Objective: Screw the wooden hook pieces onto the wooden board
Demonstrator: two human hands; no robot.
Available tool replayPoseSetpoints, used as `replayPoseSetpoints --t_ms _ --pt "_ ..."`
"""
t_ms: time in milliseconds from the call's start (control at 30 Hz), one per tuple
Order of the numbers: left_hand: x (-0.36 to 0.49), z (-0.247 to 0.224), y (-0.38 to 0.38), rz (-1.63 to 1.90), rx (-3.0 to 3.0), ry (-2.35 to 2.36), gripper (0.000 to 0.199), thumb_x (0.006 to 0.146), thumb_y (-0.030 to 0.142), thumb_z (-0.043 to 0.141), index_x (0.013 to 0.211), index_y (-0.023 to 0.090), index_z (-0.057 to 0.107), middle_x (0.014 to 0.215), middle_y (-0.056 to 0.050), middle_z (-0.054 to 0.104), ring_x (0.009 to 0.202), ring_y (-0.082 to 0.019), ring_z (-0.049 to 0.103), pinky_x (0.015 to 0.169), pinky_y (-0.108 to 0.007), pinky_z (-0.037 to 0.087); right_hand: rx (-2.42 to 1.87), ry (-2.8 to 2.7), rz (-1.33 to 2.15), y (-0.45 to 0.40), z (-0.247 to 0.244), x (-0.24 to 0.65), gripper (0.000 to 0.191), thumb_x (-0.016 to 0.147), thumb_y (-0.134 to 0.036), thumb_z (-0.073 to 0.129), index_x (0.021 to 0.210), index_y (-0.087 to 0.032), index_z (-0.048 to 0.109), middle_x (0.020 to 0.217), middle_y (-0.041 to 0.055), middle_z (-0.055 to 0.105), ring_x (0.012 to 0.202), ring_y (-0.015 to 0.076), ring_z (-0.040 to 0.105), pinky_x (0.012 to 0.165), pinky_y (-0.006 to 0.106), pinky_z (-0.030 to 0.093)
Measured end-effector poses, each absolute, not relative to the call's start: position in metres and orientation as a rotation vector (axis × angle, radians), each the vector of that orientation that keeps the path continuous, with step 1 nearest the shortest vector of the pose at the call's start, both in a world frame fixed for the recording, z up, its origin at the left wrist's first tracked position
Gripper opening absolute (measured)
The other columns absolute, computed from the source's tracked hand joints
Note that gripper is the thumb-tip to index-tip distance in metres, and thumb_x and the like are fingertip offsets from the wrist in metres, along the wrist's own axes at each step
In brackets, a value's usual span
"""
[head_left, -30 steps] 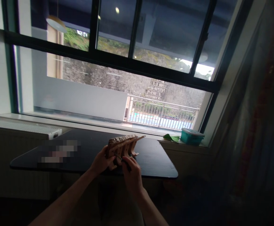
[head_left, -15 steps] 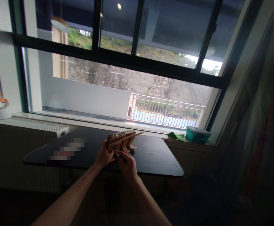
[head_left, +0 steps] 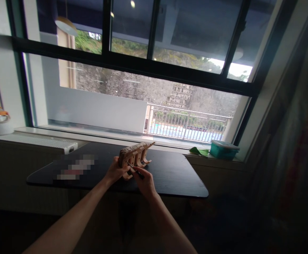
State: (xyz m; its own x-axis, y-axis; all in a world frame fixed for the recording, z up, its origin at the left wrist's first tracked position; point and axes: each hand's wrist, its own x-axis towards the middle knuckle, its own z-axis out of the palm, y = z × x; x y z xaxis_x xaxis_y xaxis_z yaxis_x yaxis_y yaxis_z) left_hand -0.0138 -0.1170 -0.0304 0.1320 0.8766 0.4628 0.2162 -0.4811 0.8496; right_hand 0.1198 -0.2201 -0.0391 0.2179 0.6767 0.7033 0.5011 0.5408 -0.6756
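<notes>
A wooden rack [head_left: 136, 155] with several curved hooks is held tilted over the dark table, its hooks facing me. My left hand [head_left: 116, 171] grips its near left end. In my right hand [head_left: 145, 179] is a small screwdriver-like tool [head_left: 139, 173] with a dark handle. Its thin shaft points up and left, with the tip at the rack's left part. Whether the tip sits in a screw is too small to tell.
The black table [head_left: 175, 176] stands by the window. A pixelated item lies on its left part. On the sill are a teal lidded box [head_left: 224, 150] and a green leaf-like item [head_left: 198, 152]. A white radiator [head_left: 37, 141] is at left.
The rack has tilted and shifted slightly left, showing more of its hooked side. My right hand has turned a little, and the tool's shaft now shows more clearly.
</notes>
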Motion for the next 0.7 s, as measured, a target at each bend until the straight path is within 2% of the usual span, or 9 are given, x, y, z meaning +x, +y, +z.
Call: replayPoseSetpoints --t_ms 200,367,700 --pt "-0.015 -0.032 -0.125 1.35 1.892 1.138 0.035 0.065 0.035 0.063 0.095 0.02 0.056 0.086 -0.004 0.069 0.081 -0.024 0.066 0.071 -0.035 0.053 -1.193 -1.443 0.078 -0.223 -0.04 0.121 0.022 0.077 -0.024 0.058 0.097 -0.02 0.067 0.081 0.0009 0.069 0.072 0.0163 0.063 0.069 0.025 0.05" --pt "-0.014 -0.03 -0.132 1.365 1.936 1.19 0.032 0.065 0.036 0.061 0.093 0.02 0.057 0.085 -0.005 0.069 0.081 -0.026 0.066 0.07 -0.036 0.053 -1.13 -1.465 0.0 -0.223 -0.043 0.123 0.019 0.08 -0.024 0.058 0.097 -0.02 0.068 0.096 0.0045 0.066 0.085 0.0167 0.062 0.078 0.025 0.048" --pt "-0.015 -0.027 -0.137 1.382 1.973 1.261 0.028 0.067 0.035 0.061 0.091 0.021 0.054 0.08 -0.004 0.068 0.074 -0.025 0.066 0.064 -0.035 0.052 -1.103 -1.458 0.153 -0.216 -0.051 0.126 0.026 0.082 -0.031 0.059 0.103 -0.018 0.069 0.096 0.0051 0.071 0.086 0.0203 0.065 0.079 0.03 0.051"
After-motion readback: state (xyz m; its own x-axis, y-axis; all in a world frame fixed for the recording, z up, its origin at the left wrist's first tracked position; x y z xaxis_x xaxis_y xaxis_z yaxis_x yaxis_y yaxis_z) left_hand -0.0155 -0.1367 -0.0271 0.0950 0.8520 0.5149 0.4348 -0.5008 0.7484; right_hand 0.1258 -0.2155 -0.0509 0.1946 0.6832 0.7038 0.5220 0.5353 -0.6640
